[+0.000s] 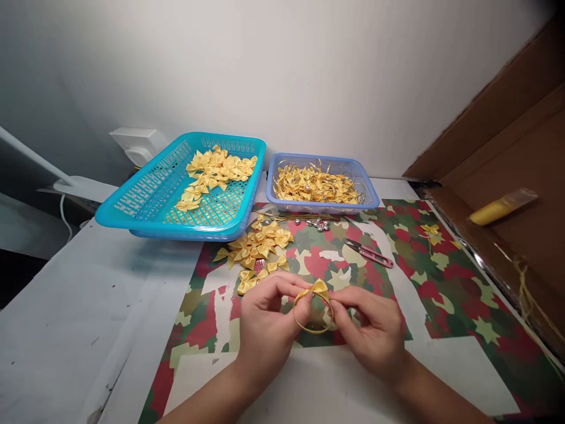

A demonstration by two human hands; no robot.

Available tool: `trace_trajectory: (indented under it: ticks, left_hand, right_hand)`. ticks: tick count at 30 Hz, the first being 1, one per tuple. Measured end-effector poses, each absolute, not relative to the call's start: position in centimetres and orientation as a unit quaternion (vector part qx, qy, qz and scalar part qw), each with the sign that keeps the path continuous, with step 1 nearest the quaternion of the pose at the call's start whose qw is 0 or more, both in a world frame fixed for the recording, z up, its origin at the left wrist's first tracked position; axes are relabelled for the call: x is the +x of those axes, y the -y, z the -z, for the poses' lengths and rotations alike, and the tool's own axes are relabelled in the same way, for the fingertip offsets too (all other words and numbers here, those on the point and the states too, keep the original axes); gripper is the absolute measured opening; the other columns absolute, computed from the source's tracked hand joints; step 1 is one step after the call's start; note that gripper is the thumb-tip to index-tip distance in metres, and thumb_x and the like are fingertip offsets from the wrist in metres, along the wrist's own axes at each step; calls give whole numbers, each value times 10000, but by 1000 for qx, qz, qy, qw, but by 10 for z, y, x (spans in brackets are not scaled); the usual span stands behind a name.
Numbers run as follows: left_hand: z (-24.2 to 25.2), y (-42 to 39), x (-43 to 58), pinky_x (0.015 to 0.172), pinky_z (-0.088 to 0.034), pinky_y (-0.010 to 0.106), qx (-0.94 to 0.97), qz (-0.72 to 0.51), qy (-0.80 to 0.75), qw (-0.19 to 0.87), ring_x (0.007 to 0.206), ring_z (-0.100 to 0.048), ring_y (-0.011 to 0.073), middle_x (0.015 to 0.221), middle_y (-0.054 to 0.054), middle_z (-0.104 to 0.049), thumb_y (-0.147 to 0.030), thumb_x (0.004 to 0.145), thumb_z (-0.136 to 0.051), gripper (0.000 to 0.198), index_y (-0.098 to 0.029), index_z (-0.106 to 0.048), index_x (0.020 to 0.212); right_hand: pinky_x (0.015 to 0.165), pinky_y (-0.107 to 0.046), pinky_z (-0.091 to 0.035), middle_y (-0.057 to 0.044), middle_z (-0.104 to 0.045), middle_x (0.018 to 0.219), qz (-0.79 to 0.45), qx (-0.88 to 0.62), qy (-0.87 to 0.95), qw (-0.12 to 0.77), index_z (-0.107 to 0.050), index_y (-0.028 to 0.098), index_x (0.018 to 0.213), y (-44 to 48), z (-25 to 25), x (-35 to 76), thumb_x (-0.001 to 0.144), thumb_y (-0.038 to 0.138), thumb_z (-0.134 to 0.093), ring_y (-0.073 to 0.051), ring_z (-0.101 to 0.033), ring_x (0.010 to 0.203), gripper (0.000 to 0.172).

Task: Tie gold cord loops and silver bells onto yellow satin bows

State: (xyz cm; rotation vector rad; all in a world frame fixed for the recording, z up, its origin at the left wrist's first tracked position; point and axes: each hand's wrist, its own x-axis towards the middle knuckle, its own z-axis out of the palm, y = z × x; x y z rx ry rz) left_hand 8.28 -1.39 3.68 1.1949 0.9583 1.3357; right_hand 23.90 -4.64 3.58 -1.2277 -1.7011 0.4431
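While your hands meet low over the patterned sheet [441, 282], each pinches the same yellow bow [318, 288]: your left hand [265, 330] grips its left side and your right hand [375, 333] its right, fingers closed narrow. A gold cord loop [309, 328] hangs from the bow between both hands, above the desk [66, 318]. Just beyond your left hand lies a pile of loose bows [260, 244]. Pink snips [371, 254] rest near, right of that pile. Behind, a teal basket [145, 200] and a smaller blue basket [368, 191] stand side by side, both holding yellow bows.
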Motion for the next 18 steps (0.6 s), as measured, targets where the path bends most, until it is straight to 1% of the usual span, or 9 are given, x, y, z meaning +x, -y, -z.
trace_trajectory:
  ticks: [3,8,13,18]
  left_hand:
    - [-34,16,81,708,-529,284,539,-569,-384,487,736,-644,163,759,10,-698,-92,729,-717,140,-215,-675,676]
    - [-32,17,80,715,-532,292,586,-580,-365,433,728,-647,161,761,0,-700,-44,700,-724,186,-222,-669,705]
    - [-33,17,81,739,-535,302,598,-581,-356,422,728,-649,156,769,-11,-704,-22,690,-717,217,-230,-663,718]
    - [-34,17,80,723,-543,319,600,-585,-357,412,713,-659,174,769,-5,-719,5,639,-733,256,-234,-674,712]
  right_hand:
    - [448,-232,-442,6,-652,606,-184,-501,700,475,-647,227,836,46,-37,239,825,80,-542,-119,-550,474,181]
    - [473,-236,-460,-1,-666,622,-186,-495,703,476,-641,223,843,47,-37,239,817,67,-551,-127,-583,498,182]
    - [467,-239,-456,-1,-666,618,-185,-496,702,476,-640,222,839,48,-39,239,815,67,-553,-128,-580,489,180]
    - [444,-237,-444,12,-629,567,-184,-496,703,475,-637,224,824,47,-40,238,819,72,-541,-122,-554,457,180]
